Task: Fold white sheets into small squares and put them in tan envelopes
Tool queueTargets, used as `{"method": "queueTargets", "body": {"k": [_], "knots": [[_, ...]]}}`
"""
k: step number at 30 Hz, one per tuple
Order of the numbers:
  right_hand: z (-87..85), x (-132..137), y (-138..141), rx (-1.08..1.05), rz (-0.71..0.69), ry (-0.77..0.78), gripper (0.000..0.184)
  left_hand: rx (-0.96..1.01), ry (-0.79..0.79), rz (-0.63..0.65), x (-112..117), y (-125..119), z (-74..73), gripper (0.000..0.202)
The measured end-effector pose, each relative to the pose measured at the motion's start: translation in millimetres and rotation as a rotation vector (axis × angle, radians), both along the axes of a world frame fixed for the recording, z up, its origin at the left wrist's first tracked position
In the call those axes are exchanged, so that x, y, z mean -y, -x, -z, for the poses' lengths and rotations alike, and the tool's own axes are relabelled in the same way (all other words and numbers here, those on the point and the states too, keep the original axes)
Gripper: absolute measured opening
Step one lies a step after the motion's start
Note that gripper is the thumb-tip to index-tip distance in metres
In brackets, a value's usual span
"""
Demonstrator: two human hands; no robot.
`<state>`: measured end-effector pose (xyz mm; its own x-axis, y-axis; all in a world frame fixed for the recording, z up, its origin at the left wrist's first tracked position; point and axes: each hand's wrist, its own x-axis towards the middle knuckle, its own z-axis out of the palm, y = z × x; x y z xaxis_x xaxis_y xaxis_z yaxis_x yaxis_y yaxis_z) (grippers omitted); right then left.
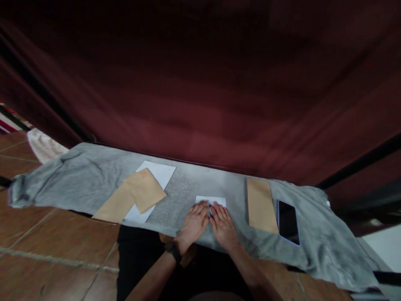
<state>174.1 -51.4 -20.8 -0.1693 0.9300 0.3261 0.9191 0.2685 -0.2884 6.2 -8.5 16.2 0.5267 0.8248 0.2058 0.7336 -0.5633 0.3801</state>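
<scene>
A small white sheet of paper lies flat on the grey cloth, its lower part covered by both hands. My left hand rests palm down on its left side, fingers stretched out. Beside it my right hand lies flat on the right side, fingers extended as well. The fingertips nearly meet at the middle of the paper. To the right is a brown envelope. On the left, brown envelopes overlap one another on top of a larger white sheet.
A phone lies right of the single envelope. The grey cloth covers a narrow table, with its front edge near my lap. Dark red fabric hangs along the back edge. Tiled floor shows at the left.
</scene>
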Motion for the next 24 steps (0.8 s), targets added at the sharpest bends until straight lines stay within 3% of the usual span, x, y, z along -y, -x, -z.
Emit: {"method": "queueTargets", "body": {"k": [6,11,15,17,20,24], "knots": [[5.0,5,-13,0.063,0.056,-0.034,0.053,-0.057,-0.071,-0.097,-9,-11,21.7,0.054],[-0.2,7,-23,0.099,0.098,0.030,0.051,-0.141,-0.104,-0.159,-8,-13,26.3,0.061],[-14.1,-6,-9,0.054,0.189,0.092,0.052,-0.224,-0.104,-0.180,-8,-14,27.1,0.060],[-17.0,-15,4,0.006,0.145,0.104,0.055,-0.259,-0.109,-0.167,-9,-14,28.8,0.060],[-11.8,-22,20,-0.052,0.056,0.120,0.056,-0.296,-0.118,-0.147,-10,-12,31.5,0.060],[0.2,-18,20,-0.043,0.085,0.080,0.057,-0.297,-0.129,-0.147,-11,-11,32.2,0.061]]}}
